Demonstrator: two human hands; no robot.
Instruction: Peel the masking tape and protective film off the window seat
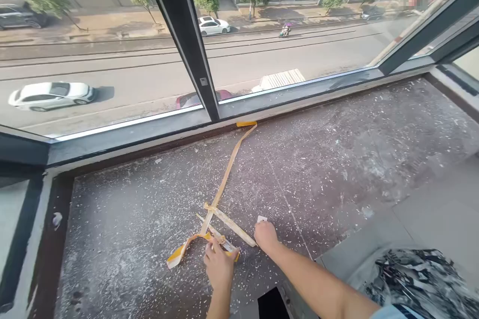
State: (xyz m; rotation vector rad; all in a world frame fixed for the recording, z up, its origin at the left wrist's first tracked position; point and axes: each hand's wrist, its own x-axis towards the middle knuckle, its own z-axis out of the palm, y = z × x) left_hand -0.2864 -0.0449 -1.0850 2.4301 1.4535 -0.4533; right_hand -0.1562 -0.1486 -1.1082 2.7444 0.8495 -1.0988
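- Head view: L hand (219,265) low centre, fingers curled onto the tangled end of a yellow masking tape strip (223,185); pinching it against the sill, so closed on the tape.
- R hand (265,236) just right of it, fist-like, knuckles up, pressed on the sill beside the tape's crossed pieces. A small white scrap (262,219) shows at its fingertips; can't tell if it's gripped or just lying there.
- Tape: one long run goes from the hands up to the window frame (209,109), where its far end is still stuck along the frame's bottom edge. Near the hands it folds into a cross w/ a couple of short pieces, plus a curled yellow tail out to the left.
- Window sill (337,159): dark stone slab, speckled all over w/ white paint/plaster flecks, thin seam line running diag. through the middle.
- Black mullion (179,25) splits the glass; outside, well below, a street w/ a white car (52,95) passing, trees, parked cars.
- Bottom right: paint-spattered cloth (419,279), near R forearm.
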